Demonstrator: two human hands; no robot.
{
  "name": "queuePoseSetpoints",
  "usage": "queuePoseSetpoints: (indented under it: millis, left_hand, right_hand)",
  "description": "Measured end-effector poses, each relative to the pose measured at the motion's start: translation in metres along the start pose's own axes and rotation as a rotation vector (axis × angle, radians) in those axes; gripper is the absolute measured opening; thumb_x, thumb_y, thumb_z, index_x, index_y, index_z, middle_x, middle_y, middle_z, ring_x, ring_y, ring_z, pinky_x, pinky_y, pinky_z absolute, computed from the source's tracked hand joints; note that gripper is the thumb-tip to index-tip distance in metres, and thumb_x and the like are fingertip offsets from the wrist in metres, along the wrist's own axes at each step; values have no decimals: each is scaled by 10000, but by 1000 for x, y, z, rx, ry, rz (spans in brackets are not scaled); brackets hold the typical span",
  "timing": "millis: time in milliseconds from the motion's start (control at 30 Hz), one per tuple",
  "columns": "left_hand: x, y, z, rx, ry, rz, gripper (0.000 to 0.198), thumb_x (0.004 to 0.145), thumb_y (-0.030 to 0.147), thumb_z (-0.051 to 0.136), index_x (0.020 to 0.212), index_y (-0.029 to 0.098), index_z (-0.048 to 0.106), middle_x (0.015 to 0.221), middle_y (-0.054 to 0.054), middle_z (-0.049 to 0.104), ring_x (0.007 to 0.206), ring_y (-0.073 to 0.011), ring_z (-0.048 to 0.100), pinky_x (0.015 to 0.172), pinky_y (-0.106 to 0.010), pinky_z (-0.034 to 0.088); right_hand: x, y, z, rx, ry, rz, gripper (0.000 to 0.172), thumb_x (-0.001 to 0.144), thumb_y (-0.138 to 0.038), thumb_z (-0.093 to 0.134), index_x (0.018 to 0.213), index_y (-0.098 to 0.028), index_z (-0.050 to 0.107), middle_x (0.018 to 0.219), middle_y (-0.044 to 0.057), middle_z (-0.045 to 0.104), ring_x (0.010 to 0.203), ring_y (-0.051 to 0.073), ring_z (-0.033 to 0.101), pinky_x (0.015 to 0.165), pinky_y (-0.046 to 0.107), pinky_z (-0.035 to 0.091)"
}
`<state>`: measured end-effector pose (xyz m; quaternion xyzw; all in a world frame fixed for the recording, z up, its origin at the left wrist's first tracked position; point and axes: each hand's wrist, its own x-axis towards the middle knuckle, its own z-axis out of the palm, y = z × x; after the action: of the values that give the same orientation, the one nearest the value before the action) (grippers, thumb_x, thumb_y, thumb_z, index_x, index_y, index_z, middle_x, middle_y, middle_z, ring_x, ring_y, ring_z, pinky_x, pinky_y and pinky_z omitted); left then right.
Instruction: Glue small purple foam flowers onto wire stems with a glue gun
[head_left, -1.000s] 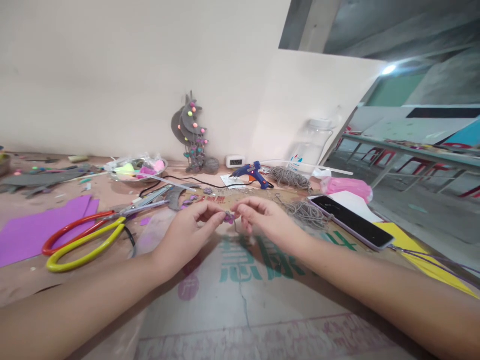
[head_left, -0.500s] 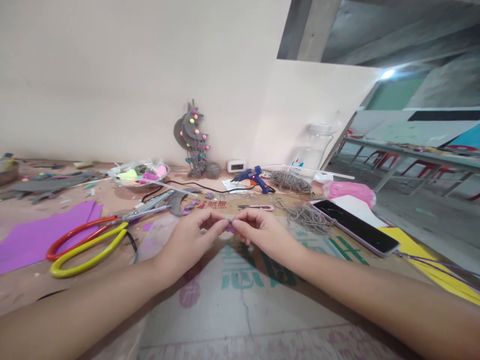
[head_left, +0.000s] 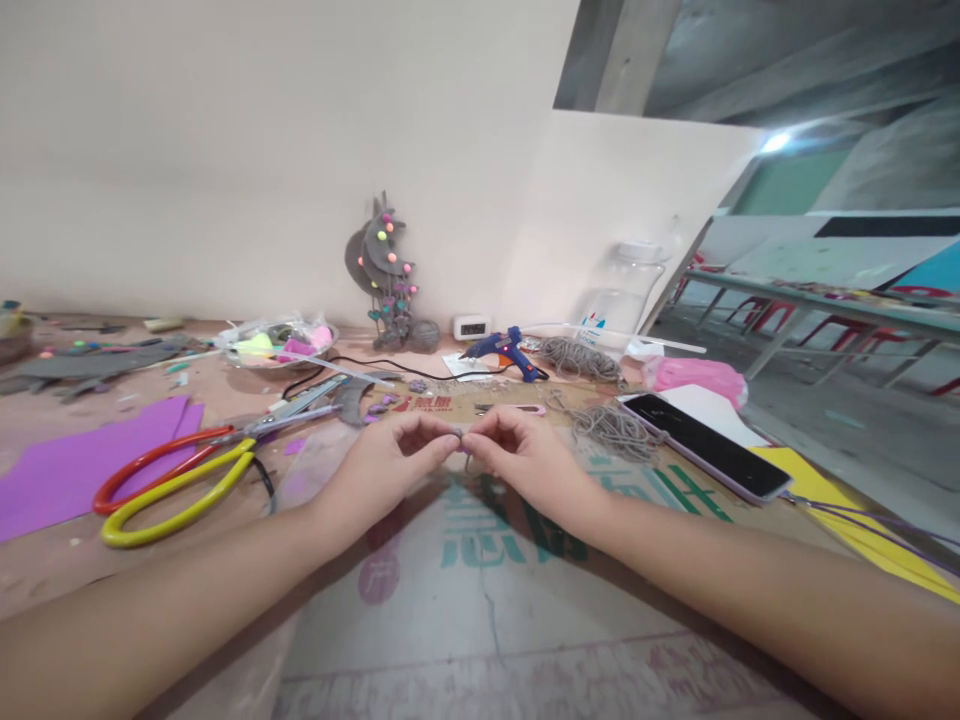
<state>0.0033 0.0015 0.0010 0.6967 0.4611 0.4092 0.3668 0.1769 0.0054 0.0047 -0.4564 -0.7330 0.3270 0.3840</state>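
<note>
Thumb and forefinger of both the left hand (head_left: pixel 390 465) and the right hand (head_left: pixel 529 465) are pinched closed, tips almost meeting, on a small purple-and-grey piece (head_left: pixel 461 447) held above a cardboard sheet (head_left: pixel 420 635). On that sheet, large green Chinese characters (head_left: pixel 484 540) are partly covered by the hands; a purple round stamp (head_left: pixel 378 578) sits beside them. Beyond the fingers, red lettering (head_left: pixel 431 403) is too blurred to read. Pink-handled snips (head_left: pixel 525 409) lie just behind the right hand. Farther back, a white digital timer (head_left: pixel 472 327) shows dark, illegible digits, and a clear bottle (head_left: pixel 619 290) bears a blue-and-red logo over unreadable letters. Faint marks show on the phone's (head_left: pixel 705 445) dark screen.
</note>
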Motion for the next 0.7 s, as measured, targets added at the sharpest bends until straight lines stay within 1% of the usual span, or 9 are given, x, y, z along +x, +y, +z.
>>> queuePoseSetpoints:
  millis: [133, 233, 333, 400, 433, 500, 567, 633, 700]
  left_hand:
    - [1, -4, 0, 4, -19, 6, 209, 768, 366, 551, 791, 175, 631, 691, -3, 653, 627, -134, 593, 578, -241, 468]
    - [1, -3, -1, 4, -13, 13, 152, 762, 315, 560, 771, 182, 632, 698, 7, 659, 628, -129, 594, 574, -234, 467]
    - [-1, 0, -2, 26, 39, 44, 108, 766, 274, 565, 754, 188, 629, 716, 8, 665, 662, -138, 605, 619, -248, 477]
    - [-3, 1, -2, 52, 60, 98, 95, 778, 254, 562, 770, 198, 637, 761, 5, 674, 721, -143, 612, 684, -257, 478]
    - [-4, 1, -2, 73, 67, 130, 91, 784, 241, 559, 785, 204, 642, 789, 6, 676, 755, -143, 611, 718, -260, 474]
    - [-6, -1, -2, 123, 86, 184, 92, 792, 214, 551, 809, 212, 641, 828, 6, 672, 798, -141, 604, 765, -267, 464]
    - [-7, -3, -2, 162, 105, 228, 87, 798, 199, 545, 817, 210, 629, 842, 4, 662, 812, -140, 598, 784, -274, 459]
    - [-8, -4, -2, 175, 113, 274, 69, 804, 195, 542, 809, 204, 610, 843, 1, 654, 820, -139, 594, 787, -273, 458]
    - [-8, -5, -2, 183, 109, 319, 60, 809, 189, 538, 798, 199, 597, 844, 1, 651, 830, -134, 592, 791, -266, 454]
  right_hand:
    - [-2, -3, -1, -38, 8, -52, 132, 781, -294, 578, 715, -180, 575, 654, -7, 602, 601, 109, 531, 559, 230, 416]
    - [-5, -3, 0, -38, 10, -82, 135, 768, -296, 596, 709, -186, 546, 647, -16, 580, 603, 109, 522, 575, 236, 417]
    - [-4, 2, -1, 64, 21, -96, 133, 826, -328, 517, 840, -197, 499, 699, -19, 558, 578, 96, 503, 550, 231, 412]
    - [1, 5, -7, 120, 79, -117, 152, 867, -338, 448, 947, -209, 456, 750, -18, 541, 569, 86, 491, 537, 227, 405]
    - [4, 7, -12, 121, 119, -126, 153, 871, -339, 443, 957, -212, 446, 745, -23, 524, 560, 82, 479, 530, 224, 396]
    - [12, 8, -24, 87, 195, -135, 145, 847, -335, 496, 899, -206, 454, 679, -42, 476, 534, 76, 442, 513, 217, 367]
    - [17, 6, -34, 45, 235, -143, 161, 823, -331, 538, 794, -194, 459, 610, -55, 432, 512, 75, 405, 503, 217, 341]
    - [17, 3, -40, 0, 205, -141, 224, 846, -345, 499, 697, -184, 457, 568, -49, 430, 509, 81, 403, 514, 228, 343]
    - [12, -2, -38, -74, 143, -165, 271, 870, -344, 458, 656, -178, 477, 568, -29, 471, 531, 93, 437, 534, 238, 363]
